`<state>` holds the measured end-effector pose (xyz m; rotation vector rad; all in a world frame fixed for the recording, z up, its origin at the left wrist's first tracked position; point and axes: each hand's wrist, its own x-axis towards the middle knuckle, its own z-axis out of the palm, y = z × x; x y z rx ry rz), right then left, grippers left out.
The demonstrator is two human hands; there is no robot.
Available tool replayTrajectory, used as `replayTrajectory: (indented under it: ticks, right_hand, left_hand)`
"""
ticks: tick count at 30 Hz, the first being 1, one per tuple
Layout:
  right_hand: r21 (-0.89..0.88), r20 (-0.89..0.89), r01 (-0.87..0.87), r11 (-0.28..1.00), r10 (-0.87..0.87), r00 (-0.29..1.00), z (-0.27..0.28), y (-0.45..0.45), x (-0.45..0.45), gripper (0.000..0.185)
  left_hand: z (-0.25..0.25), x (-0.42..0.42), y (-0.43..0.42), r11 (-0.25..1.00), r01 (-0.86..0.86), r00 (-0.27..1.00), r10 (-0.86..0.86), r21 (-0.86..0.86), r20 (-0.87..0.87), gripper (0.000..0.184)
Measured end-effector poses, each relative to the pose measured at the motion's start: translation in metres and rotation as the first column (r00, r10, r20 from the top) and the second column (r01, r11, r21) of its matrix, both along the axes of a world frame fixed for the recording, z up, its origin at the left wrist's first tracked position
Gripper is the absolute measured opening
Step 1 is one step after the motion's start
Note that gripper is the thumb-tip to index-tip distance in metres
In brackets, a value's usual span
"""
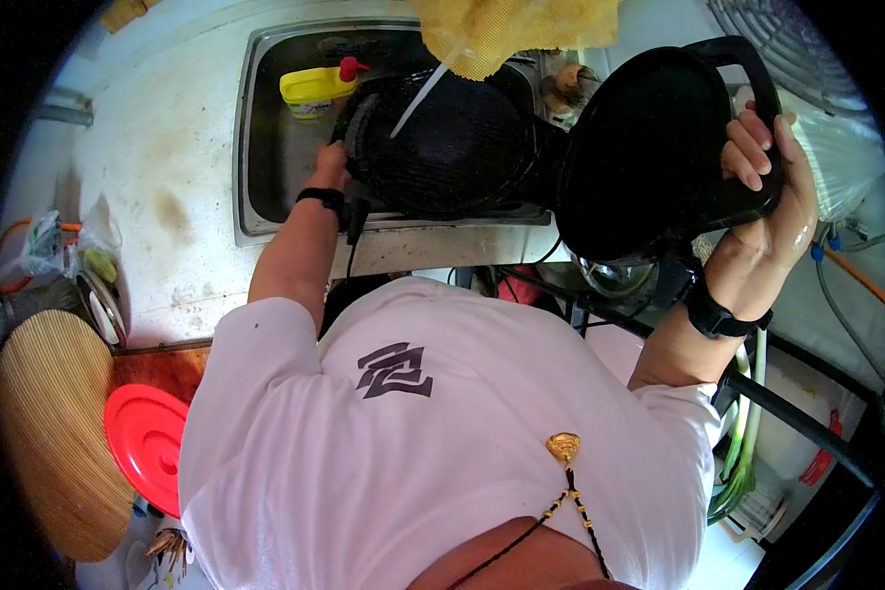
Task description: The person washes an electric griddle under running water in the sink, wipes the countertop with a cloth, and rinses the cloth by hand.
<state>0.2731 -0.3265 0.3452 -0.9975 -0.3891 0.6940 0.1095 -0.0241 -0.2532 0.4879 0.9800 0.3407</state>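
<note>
A black hinged cooking appliance is spread open over the steel sink (270, 187). Its round ridged pan half (452, 147) lies over the basin, and the other half (644, 147) is raised at the right. My left hand (332, 165) is at the pan half's left edge, its fingers largely hidden by the dark rim. With fingers wrapped round the handle of the raised half, my right hand (765, 167) holds it from the right side. A pale stream or stick (418, 101) slants down over the pan.
A yellow bottle with a red cap (315, 90) stands in the sink's left part. Yellow mesh (521, 29) hangs above the pan. A red lid (147, 447) is at lower left, green onions (742, 442) at lower right. A fan (792, 49) is at top right.
</note>
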Motion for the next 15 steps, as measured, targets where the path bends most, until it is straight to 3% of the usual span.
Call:
replayTrajectory:
  ticks: [2, 6, 8, 11, 15]
  right_hand:
    - [0.005, 0.023, -0.03, 1.0, 0.03, 0.999, -0.001, 0.0, 0.001, 0.018]
    - [-0.064, 0.054, -0.029, 0.997, 0.033, 0.998, -0.003, 0.002, 0.004, 0.016]
    - [-0.104, 0.116, 0.026, 0.994, -0.014, 0.993, -0.012, 0.004, 0.008, 0.014]
    - [-0.127, 0.118, 0.043, 0.991, -0.028, 0.993, -0.019, 0.003, 0.013, 0.014]
    - [-0.145, 0.136, 0.073, 0.987, -0.053, 0.989, -0.028, 0.008, 0.015, 0.014]
  left_hand:
    - [0.024, 0.001, -0.008, 0.993, 0.039, 0.979, -0.016, 0.11, -0.203, 0.041]
    - [0.052, 0.001, -0.014, 0.999, -0.023, 0.993, 0.028, 0.044, -0.112, 0.038]
    - [0.064, -0.001, -0.011, 0.99, 0.068, 0.986, -0.047, 0.127, -0.161, 0.036]
    - [0.122, -0.003, -0.017, 0.99, 0.032, 0.998, -0.025, 0.14, -0.054, 0.032]
    - [0.159, -0.006, -0.015, 0.986, -0.005, 1.0, 0.01, 0.17, -0.029, 0.029]
